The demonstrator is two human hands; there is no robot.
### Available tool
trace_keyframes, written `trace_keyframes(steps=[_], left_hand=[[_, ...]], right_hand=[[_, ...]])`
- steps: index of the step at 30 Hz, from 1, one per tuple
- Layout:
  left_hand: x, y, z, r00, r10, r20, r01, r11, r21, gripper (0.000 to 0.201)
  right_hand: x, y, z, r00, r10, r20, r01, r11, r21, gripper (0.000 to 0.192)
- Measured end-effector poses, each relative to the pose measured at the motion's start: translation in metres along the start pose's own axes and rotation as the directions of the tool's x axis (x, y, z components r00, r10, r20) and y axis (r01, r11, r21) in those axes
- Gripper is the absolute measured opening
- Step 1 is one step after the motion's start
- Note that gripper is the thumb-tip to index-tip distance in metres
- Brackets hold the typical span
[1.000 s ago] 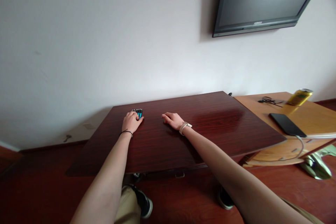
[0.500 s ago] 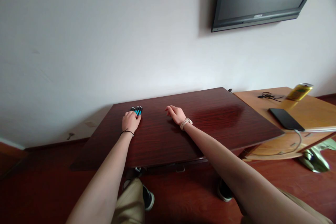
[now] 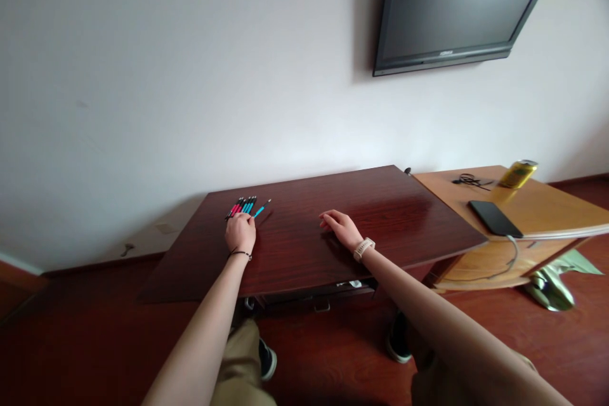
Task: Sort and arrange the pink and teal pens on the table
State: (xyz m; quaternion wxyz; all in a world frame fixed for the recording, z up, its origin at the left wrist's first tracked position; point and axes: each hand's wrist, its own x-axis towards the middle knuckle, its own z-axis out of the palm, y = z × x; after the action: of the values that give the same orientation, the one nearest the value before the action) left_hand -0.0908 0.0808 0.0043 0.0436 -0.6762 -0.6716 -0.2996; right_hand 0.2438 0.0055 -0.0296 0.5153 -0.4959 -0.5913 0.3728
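Item: pens [image 3: 247, 206], a small row of thin sticks with black ends and red or blue middles, lying side by side at the far left of the dark red tabletop [image 3: 404, 228], close to the wall; one blue pen [image 3: 262, 209] lies slightly apart to the right, angled away from the rest. Handling, as I judge it: light, stiff, smooth and prone to roll on this glossy wood; best pinched at the coloured middle of the barrel, one at a time or gathered as a bundle. My left hand [image 3: 240, 233] lies flat, palm down, fingers spread loosely, the fingertips touching the near ends of the row; it grips nothing. My right hand [image 3: 340, 226] rests well apart on the middle of the tabletop, fingers relaxed and a little curled, holding nothing; a pale watch [image 3: 364, 248] sits on its wrist. Also present: a lighter side table [image 3: 561, 216] to the right bearing a phone [image 3: 495, 218] and a yellow can [image 3: 518, 174]; a screen [image 3: 457, 3] on the wall.
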Motion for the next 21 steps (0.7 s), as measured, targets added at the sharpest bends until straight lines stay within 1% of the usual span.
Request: trace_keyframes(steps=[2, 4, 5, 7, 9, 10, 12, 13, 17, 21], left_hand=[[-0.019, 0.016, -0.013, 0.999, -0.042, -0.002, 0.041, 0.991, -0.131, 0.026], [-0.044, 0.032, -0.022, 0.999, -0.041, -0.003, 0.038, 0.96, -0.276, 0.027], [-0.058, 0.041, -0.026, 0.999, -0.04, 0.014, 0.043, 0.93, -0.366, 0.028], [-0.084, 0.057, -0.029, 0.997, -0.03, 0.071, 0.065, 0.834, -0.548, 0.031], [-0.104, 0.072, -0.03, 0.997, -0.014, 0.081, 0.064, 0.745, -0.664, 0.034], [-0.111, 0.079, -0.03, 0.997, -0.009, 0.077, 0.06, 0.721, -0.691, 0.035], [-0.117, 0.091, -0.03, 0.998, 0.032, 0.059, 0.019, 0.71, -0.703, 0.033], [-0.118, 0.095, -0.029, 0.997, 0.057, 0.048, -0.008, 0.718, -0.696, 0.032], [-0.111, 0.098, -0.024, 0.988, 0.15, 0.023, -0.096, 0.734, -0.672, 0.026], [-0.107, 0.095, -0.012, 0.979, 0.202, 0.023, -0.125, 0.691, -0.712, 0.023]], right_hand=[[-0.017, -0.004, -0.01, 1.0, 0.023, 0.015, -0.022, 0.999, -0.032, 0.035], [-0.032, -0.01, -0.015, 0.999, 0.048, 0.022, -0.047, 0.998, -0.043, 0.033], [-0.038, -0.014, -0.015, 0.998, 0.06, 0.016, -0.059, 0.997, -0.044, 0.032], [-0.048, -0.02, -0.013, 0.998, 0.062, -0.002, -0.062, 0.996, -0.057, 0.029], [-0.056, -0.025, -0.007, 0.999, 0.026, -0.023, -0.029, 0.995, -0.098, 0.027], [-0.058, -0.026, -0.003, 0.999, 0.007, -0.031, -0.011, 0.992, -0.122, 0.026], [-0.059, -0.028, 0.005, 0.999, -0.003, -0.042, -0.003, 0.99, -0.142, 0.025], [-0.058, -0.029, 0.009, 0.999, 0.004, -0.044, -0.01, 0.993, -0.122, 0.025], [-0.048, -0.031, 0.021, 0.997, 0.069, -0.03, -0.065, 0.992, 0.107, 0.031], [-0.042, -0.033, 0.019, 0.99, 0.115, -0.078, -0.087, 0.949, 0.302, 0.03]])
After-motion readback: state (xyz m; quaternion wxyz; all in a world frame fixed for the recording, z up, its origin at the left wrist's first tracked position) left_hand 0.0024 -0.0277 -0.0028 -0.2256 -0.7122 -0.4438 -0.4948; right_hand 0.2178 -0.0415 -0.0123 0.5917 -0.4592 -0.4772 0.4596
